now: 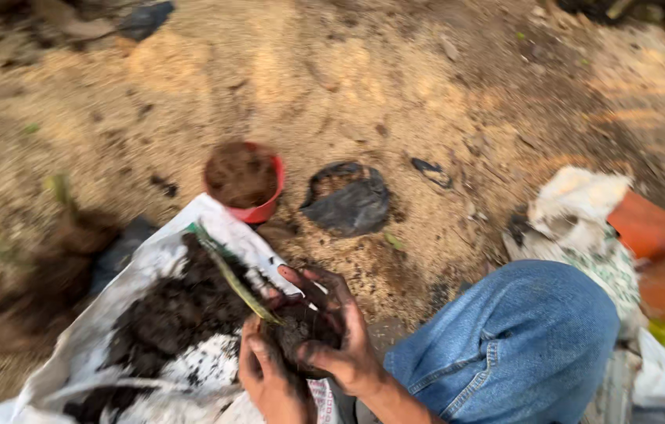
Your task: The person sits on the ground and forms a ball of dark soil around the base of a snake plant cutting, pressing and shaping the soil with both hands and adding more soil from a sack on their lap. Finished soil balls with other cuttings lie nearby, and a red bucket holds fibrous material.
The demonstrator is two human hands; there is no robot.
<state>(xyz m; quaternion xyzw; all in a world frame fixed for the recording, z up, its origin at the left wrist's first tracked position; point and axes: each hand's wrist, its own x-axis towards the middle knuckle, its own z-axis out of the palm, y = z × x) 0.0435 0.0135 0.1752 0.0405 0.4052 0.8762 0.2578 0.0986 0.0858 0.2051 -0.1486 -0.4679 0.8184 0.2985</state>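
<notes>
- Head view: the left hand (270, 377) and the right hand (336, 334) are pressed together around a clump of dark soil (297, 330), fingers curled and clamped on it from both sides.
- A thin green leaf (230, 271) sticks out of the clump, slanting up and to the left over the sack.
- The clump sits at the right edge of a white sack (191, 228) spread on the ground, with a heap of loose dark soil (175, 310) lying on it.
- Just beyond the sack's far corner stands a red pot (266, 204) filled with brown soil.
- Beside the pot, to the right, lies a crumpled black plastic bag (348, 200).
- The person's knee in blue jeans (521, 338) is bent at the right of the hands.
- Further right lie white cloth (576, 204) and an orange clay pot (658, 259) on its side.
- The ground is sandy and blurred.
</notes>
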